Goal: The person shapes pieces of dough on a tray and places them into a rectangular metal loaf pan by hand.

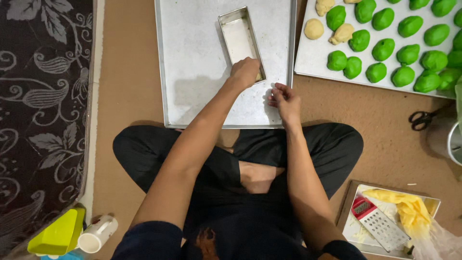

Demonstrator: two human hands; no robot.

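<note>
On the brown floor [130,72], between the seated person's crossed legs and the far trays, lies a large empty baking tray [192,72] with a small rectangular loaf tin [239,38] set in it at a slant. The left hand [245,72] is curled over the near end of that tin, fingers pressing down inside it on something pale that is mostly hidden. The right hand [285,100] rests just beside it on the tray's near right corner, fingers loosely bent and holding nothing. To the right, a second tray [313,62] carries rows of green dough balls [385,48] and a few pale dough pieces [314,29]. Black scissors [422,118] lie near that tray. By the person's right knee sits a shallow tray [353,228] with a metal grater [380,226] and a yellow plastic bag [409,212]. At the lower left stand a white cup [98,233] and a yellow-green container [57,233], next to a dark patterned mat [43,96].
</note>
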